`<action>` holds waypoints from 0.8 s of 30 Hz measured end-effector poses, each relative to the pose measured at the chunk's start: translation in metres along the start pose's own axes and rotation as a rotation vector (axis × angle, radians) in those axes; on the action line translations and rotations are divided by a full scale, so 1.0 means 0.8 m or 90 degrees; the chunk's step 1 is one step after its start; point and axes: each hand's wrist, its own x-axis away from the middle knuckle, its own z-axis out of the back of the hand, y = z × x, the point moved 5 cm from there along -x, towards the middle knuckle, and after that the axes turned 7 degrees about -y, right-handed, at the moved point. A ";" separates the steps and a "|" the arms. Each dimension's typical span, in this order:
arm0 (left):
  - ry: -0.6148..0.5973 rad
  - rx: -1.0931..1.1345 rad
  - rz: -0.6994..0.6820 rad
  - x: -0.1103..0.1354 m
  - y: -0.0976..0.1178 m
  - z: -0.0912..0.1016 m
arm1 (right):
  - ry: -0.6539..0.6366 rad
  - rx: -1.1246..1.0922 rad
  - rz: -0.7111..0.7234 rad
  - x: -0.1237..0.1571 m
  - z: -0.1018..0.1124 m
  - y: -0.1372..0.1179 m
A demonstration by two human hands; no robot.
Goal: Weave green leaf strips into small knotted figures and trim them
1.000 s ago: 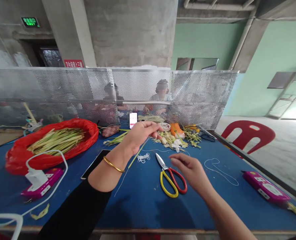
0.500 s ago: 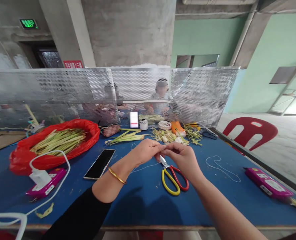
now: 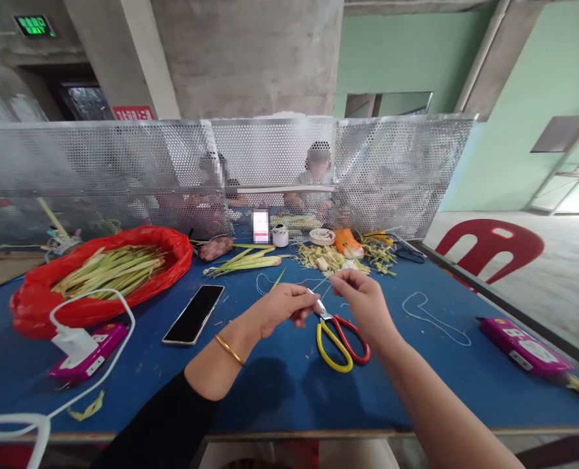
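The blue bench carries the work, closed at its far edge by a perforated metal screen, behind which two other people sit. To the left lies a red plastic bag filled with green leaf strips. A red plastic chair stands off the right side.

Mid-bench items: a black phone lying flat, red-and-yellow scissors directly under the hands, a magenta power bank with a white charger plugged in at the left, a second magenta power bank at the right, and a heap of leaf trimmings toward the far edge. A loose length of white string lies right of the scissors.

Change noted: half a second ago the two hands met fingertip to fingertip above the scissors; now they stand slightly apart, and a thin white thread shows between and beyond them, trailing away over the bench toward the trimmings. A second ago the left hand was raised well forward and the right hung open.

Grip state: the left hand is pinched shut on the thread; the right hand pinches the same thread at thumb and forefinger. The thread is held just above the scissor blades, clear of the bench. In my judgement the separation means the thread is being drawn taut between the hands.
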 end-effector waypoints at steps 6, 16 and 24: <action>0.035 0.068 0.068 0.042 -0.065 0.036 | 0.059 -0.053 -0.019 -0.017 0.040 0.009; 0.551 -0.675 0.014 0.115 -0.014 0.108 | 0.015 -0.007 -0.002 -0.003 0.029 0.006; 0.671 -0.472 -0.293 0.107 0.053 0.039 | -0.040 0.004 0.001 0.018 0.005 0.006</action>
